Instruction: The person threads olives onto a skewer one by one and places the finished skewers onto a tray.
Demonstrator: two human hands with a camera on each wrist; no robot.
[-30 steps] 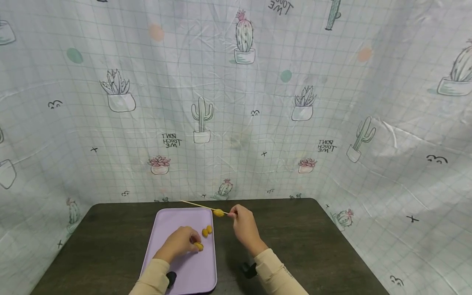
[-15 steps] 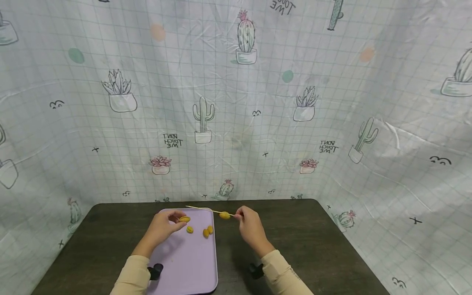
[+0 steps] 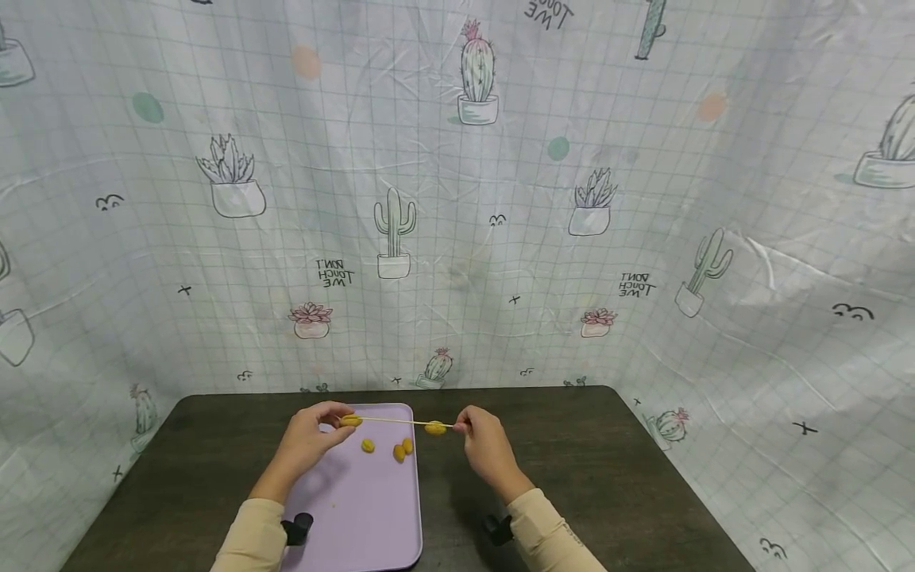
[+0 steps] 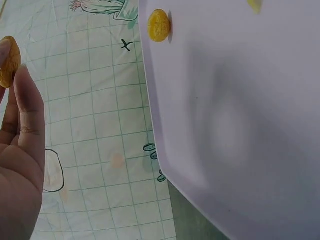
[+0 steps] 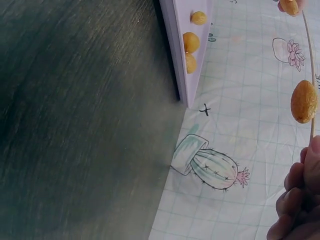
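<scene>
My left hand (image 3: 303,441) pinches a small yellow oval fruit (image 3: 349,420) between thumb and fingers, above the far end of the lilac tray (image 3: 364,516). A thin wooden skewer (image 3: 393,419) runs nearly level between the hands, its left tip right at that fruit. At the skewer's other end, the fingers of my right hand (image 3: 489,453) grip it beyond the tray's right edge. One yellow fruit (image 5: 304,101) is threaded on the skewer close to the right fingers. Three more fruits lie in the tray: one alone (image 3: 368,446) and a pair (image 3: 399,453) by the right rim.
The tray lies on a dark wooden table (image 3: 593,477), left of its middle. Behind and around the table hangs a pale curtain (image 3: 457,238) printed with cacti. Black wrist cameras (image 3: 296,528) are strapped below both hands.
My left hand has picked up a fruit from the tray and raised it, up and left, to the skewer's tip. My right hand has shifted slightly right and down, and the skewer lies more level.
</scene>
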